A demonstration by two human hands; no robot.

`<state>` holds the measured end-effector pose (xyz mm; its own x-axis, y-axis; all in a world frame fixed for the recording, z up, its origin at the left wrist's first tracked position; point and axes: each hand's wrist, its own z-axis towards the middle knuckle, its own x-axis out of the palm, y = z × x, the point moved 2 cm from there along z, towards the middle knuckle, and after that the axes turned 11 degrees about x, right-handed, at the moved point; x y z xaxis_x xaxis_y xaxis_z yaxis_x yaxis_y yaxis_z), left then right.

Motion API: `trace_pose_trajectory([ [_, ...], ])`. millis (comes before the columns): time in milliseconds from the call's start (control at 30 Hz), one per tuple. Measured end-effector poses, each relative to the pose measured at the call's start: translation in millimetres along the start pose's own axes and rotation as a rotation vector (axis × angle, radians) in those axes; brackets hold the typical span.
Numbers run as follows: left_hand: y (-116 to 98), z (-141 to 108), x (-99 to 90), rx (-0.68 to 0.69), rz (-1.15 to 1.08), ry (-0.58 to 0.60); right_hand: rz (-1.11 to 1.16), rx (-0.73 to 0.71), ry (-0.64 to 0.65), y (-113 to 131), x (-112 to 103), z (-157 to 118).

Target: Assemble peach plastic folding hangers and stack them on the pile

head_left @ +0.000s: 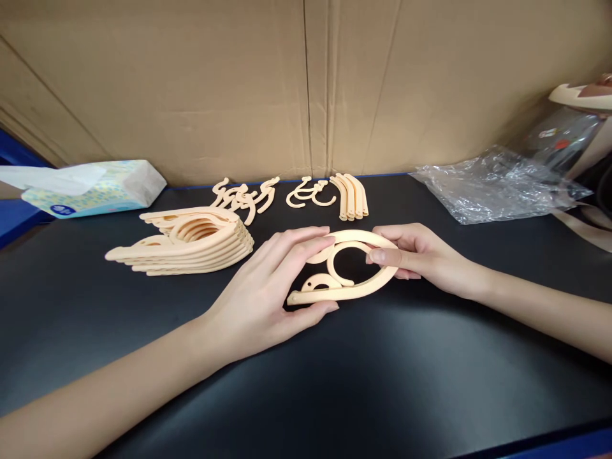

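Note:
A cream plastic folding clothes hanger (368,287), folded into a teardrop loop with its curved hook inside, is held between both hands above the black table. Around its narrower end my left hand (272,287) is closed, fingers along the far side and thumb along the near side. At the rounded end my right hand (415,255) pinches the loop, thumb on top. Left of my left hand lies a neat stack of similar folded hangers (210,245). Beyond the hands are loose hanger hooks (246,197), more hooks (310,193) and several curved hanger arms (351,196) side by side.
A tissue pack (105,188) lies at the back left of the black table (358,389). On the back right, a crumpled clear plastic bag (492,185) rests near a strap (586,229). A cardboard wall (215,89) stands along the table's far edge.

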<state>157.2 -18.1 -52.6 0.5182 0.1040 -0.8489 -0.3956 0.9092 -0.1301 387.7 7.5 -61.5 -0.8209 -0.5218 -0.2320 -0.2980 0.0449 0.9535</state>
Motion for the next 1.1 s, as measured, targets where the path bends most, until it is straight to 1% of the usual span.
trace_pose_trajectory([
  [133, 1.3, -0.8, 0.8, -0.006, -0.001, 0.039, 0.069, 0.009, 0.012, -1.5, -1.2, 2.2],
  [233, 2.3, -0.7, 1.0, 0.009, 0.011, 0.044, 0.043, 0.011, 0.013, -1.0, -1.1, 1.8],
  [333, 2.1, 0.2, 1.6, 0.016, 0.027, 0.083, 0.018, 0.015, 0.035, 0.0, -0.8, 0.9],
  [467, 0.7, 1.4, 2.2, 0.013, 0.045, 0.123, 0.051, 0.043, 0.071, -0.1, -0.5, 0.9],
  [800, 1.7, 0.9, 4.1, 0.001, 0.034, 0.153, 0.063, 0.042, 0.088, -2.3, -2.7, 1.9],
  [933, 1.1, 1.2, 4.9, 0.022, 0.039, 0.154, 0.045, 0.045, 0.105, -1.2, -2.3, 2.4],
  [1100, 0.7, 0.2, 6.1, 0.027, 0.063, 0.170, -0.002, -0.005, 0.101, 2.2, -1.4, 2.8],
])
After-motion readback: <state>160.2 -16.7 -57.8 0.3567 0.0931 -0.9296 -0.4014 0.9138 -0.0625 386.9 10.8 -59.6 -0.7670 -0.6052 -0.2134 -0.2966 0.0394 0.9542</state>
